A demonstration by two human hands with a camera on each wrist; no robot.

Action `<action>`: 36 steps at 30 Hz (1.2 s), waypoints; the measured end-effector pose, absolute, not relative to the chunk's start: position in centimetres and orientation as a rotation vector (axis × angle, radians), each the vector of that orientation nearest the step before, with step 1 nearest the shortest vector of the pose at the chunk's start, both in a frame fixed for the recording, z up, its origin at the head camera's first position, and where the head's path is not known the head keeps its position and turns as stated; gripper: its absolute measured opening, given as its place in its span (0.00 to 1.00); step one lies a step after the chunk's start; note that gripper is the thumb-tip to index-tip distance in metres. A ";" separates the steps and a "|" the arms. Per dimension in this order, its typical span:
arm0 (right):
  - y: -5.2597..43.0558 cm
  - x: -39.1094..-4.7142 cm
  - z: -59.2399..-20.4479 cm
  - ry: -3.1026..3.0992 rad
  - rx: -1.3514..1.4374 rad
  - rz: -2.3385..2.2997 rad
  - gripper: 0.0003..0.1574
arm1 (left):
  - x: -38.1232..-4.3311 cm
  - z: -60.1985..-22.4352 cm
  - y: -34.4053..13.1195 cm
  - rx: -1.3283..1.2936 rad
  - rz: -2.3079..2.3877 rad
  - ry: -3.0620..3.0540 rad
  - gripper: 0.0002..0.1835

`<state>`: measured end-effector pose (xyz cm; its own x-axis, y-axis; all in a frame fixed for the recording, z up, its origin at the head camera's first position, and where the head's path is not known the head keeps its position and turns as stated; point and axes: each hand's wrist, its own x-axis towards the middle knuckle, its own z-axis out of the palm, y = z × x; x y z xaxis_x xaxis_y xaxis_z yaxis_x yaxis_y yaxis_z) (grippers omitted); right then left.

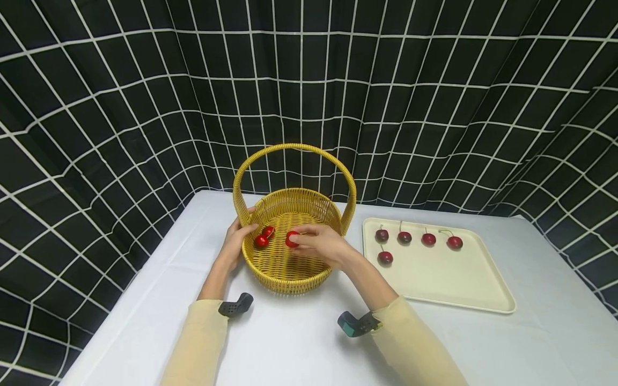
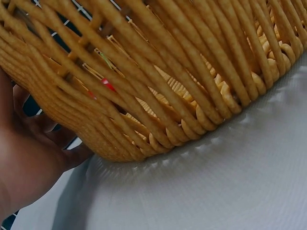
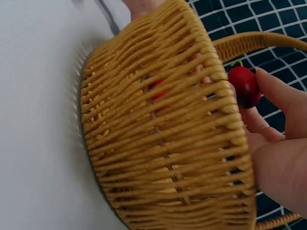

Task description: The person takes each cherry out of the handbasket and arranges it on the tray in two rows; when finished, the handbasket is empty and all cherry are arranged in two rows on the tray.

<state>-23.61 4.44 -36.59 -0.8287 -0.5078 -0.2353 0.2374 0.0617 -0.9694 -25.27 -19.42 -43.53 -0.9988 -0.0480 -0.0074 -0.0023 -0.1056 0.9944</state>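
A yellow wicker basket [image 1: 277,268] with a tall arched handle stands on the white cloth. Two red cherries [image 1: 262,241] lie inside it at the left. My left hand [image 1: 235,238] holds the basket's left side, thumb at the rim; the left wrist view shows that hand [image 2: 36,148] against the woven wall. Between thumb and fingertips, my right hand [image 1: 316,244] pinches another cherry [image 3: 244,86] with a green stem, over the basket's inside. In the right wrist view the right hand [image 3: 283,129] is partly behind the rim.
Right of the basket lies a cream tray [image 1: 449,279] with several dark red cherries [image 1: 404,237], stems attached, toward its back and left. A black curtain [image 1: 289,96] with a white grid hangs behind the table [image 1: 289,343].
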 end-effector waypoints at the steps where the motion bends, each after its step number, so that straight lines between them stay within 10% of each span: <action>1: 4.6 -23.6 -36.5 1.816 -0.271 -1.824 0.24 | -25.3 -43.5 -19.4 0.056 -2.313 -2.078 0.29; 36: 12.4 -20.6 -36.1 1.805 -0.344 -1.853 0.27 | -25.5 -43.7 -19.4 0.080 -2.319 -2.057 0.30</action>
<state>-20.65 12.42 -36.06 -0.8295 -0.5298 -0.1768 0.1908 0.0287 -0.9812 -25.54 -19.36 -43.65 -0.9978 -0.0650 -0.0114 -0.0035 -0.1195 0.9928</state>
